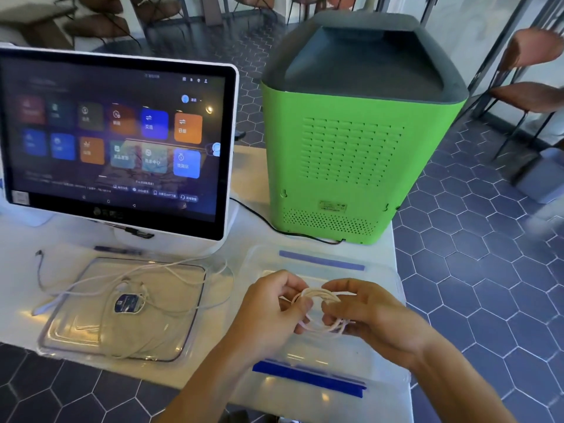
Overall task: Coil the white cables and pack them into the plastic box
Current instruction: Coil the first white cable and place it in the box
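A coiled white cable (317,296) is held between both hands above the clear plastic box (381,288) with blue clips. My left hand (271,306) pinches the coil's left side. My right hand (366,309) grips its right side, with loose ends hanging under the fingers. More white cables (100,288) lie uncoiled and tangled across the clear box lid (183,337) to the left, one end trailing onto the table.
A touchscreen monitor (116,138) stands at the back left on the white table (253,178). A green and grey appliance (354,141) sits at the back right, its black cord (274,227) running behind the box. The table's right edge drops to tiled floor.
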